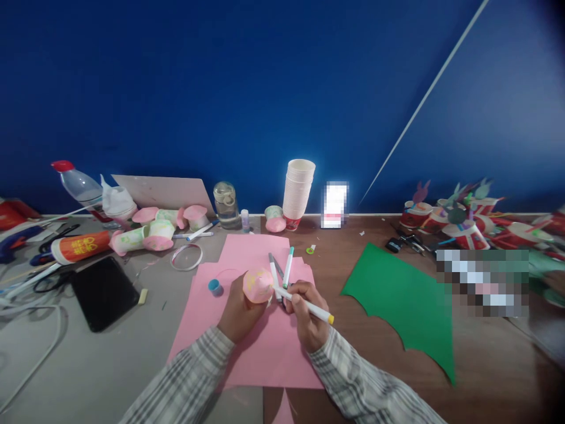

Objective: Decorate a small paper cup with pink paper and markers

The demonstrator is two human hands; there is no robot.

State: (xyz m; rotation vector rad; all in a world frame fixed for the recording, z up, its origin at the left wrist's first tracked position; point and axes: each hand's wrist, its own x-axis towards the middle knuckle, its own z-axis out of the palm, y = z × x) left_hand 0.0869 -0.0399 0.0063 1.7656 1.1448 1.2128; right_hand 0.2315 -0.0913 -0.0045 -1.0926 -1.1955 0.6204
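My left hand point(241, 312) is wrapped round a small paper-cup craft point(258, 285) whose pink paper top, marked in yellow, faces up. In my right hand point(311, 318) is a white marker with a yellow end point(316, 310), its tip at the right edge of the pink top. Beneath both hands lies pink paper point(247, 368). Just beyond the hands, a green marker point(288, 268) and a grey marker point(276, 268) rest on the paper. A small blue cap point(215, 287) sits left of my left hand.
A stack of paper cups point(298, 191) stands by the blue wall. Green cut paper point(406, 297) lies at right, near decorated red cups point(468, 232). Several pink-topped cups point(159, 235), a black tablet-like slab point(105, 293), cables and a clear bottle point(82, 185) are at left.
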